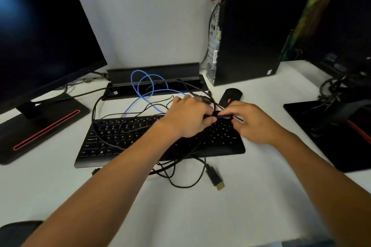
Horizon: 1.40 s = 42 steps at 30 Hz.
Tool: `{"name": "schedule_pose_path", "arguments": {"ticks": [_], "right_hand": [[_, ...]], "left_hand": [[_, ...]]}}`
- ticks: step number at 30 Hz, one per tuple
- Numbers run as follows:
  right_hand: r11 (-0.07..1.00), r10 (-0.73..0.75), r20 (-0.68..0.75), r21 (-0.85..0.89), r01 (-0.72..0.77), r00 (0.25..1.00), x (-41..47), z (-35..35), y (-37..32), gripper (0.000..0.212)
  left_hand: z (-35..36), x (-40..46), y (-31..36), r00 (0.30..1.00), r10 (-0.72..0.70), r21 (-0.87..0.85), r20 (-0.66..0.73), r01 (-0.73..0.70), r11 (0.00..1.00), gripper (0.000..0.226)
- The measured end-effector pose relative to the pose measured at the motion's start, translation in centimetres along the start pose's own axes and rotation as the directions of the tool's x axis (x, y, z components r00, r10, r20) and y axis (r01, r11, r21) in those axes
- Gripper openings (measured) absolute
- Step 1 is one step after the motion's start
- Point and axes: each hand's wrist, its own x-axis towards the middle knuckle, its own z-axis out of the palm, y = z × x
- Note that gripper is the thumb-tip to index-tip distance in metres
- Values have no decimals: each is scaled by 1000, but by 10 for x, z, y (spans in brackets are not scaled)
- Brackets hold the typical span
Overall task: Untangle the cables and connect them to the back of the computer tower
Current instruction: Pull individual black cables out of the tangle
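Nearest, at 6 o'clock on the white desk: black cables in a loose tangle, one ending in a gold-tipped plug.

Keyboard just behind, cables draped across it. Both hands over its right half:
- left hand curled round a bunch of black cable
- right hand pinching the same bunch, just beside the left

Mouse just past the hands, 1 o'clock. Blue cable loops at 12 o'clock over a black dock. Monitor at 10 o'clock. Tower upright at 1–2 o'clock, port side facing left, one cable already on it.
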Motion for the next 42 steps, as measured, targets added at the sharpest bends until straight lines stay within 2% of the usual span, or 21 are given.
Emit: {"name": "schedule_pose_path", "arguments": {"ticks": [3, 6, 9, 11, 13, 14, 17, 19, 21, 23, 25, 27, 29, 31, 33, 35, 39, 42], "right_hand": [[1000, 8, -109, -21, -10, 994, 4, -7, 13, 42], [986, 45, -184, -150, -73, 982, 14, -10, 30, 41], [967, 167, -137, -173, -189, 976, 26, -12, 45, 53], [946, 221, -49, -232, -227, 974, 33, -13, 52, 64], [907, 264, 48, -353, -231, 963, 35, -9, 57, 66], [888, 287, 72, -395, -236, 955, 35, -8, 58, 60], [824, 313, 17, -503, -262, 950, 33, -11, 55, 41], [747, 337, -35, -599, -289, 941, 33, -17, 52, 38], [682, 351, -64, -666, -302, 934, 31, -19, 51, 41], [649, 392, -99, -675, -351, 915, 29, -20, 50, 50], [622, 439, -141, -665, -413, 887, 28, -22, 49, 52], [597, 459, -166, -670, -442, 873, 27, -23, 49, 44], [591, 461, -185, -665, -456, 868, 26, -24, 51, 38], [593, 462, -203, -652, -471, 863, 26, -26, 53, 35], [577, 470, -226, -653, -490, 854, 25, -29, 55, 34], [554, 483, -246, -658, -511, 841, 24, -31, 56, 35], [536, 494, -280, -647, -542, 823, 23, -29, 55, 33], [533, 503, -287, -639, -554, 815, 23, -29, 54, 33]], "left_hand": [[12, -1, -15, 992, 84, -267, -90, -105, 958, 17], [15, -10, -22, 979, 131, -346, -159, -180, 921, 30], [12, -22, -25, 970, 196, -345, -147, -236, 909, 42], [13, -29, -29, 969, 192, -372, -154, -237, 897, 48], [16, -33, -37, 973, 159, -397, -166, -213, 893, 47], [17, -34, -42, 978, 132, -391, -164, -187, 901, 42], [17, -35, -58, 983, 27, -326, -183, -86, 941, 29], [16, -35, -65, 972, -89, -322, -219, 14, 946, 21], [15, -34, -69, 957, -212, -363, -197, 130, 923, 17], [17, -33, -73, 943, -287, -352, -171, 214, 911, 11], [18, -34, -74, 937, -310, -317, -163, 247, 915, 15], [18, -36, -71, 931, -319, -314, -179, 253, 915, 31], [17, -35, -69, 930, -306, -238, -201, 257, 937, 45], [16, -35, -70, 938, -269, -193, -220, 228, 954, 38], [16, -36, -74, 940, -238, -221, -247, 184, 958, 19], [16, -38, -81, 927, -244, -241, -286, 176, 954, 13], [13, -49, -98, 861, -371, -361, -348, 242, 901, 7], [7, -59, -108, 831, -449, -407, -328, 305, 861, 11]]}}
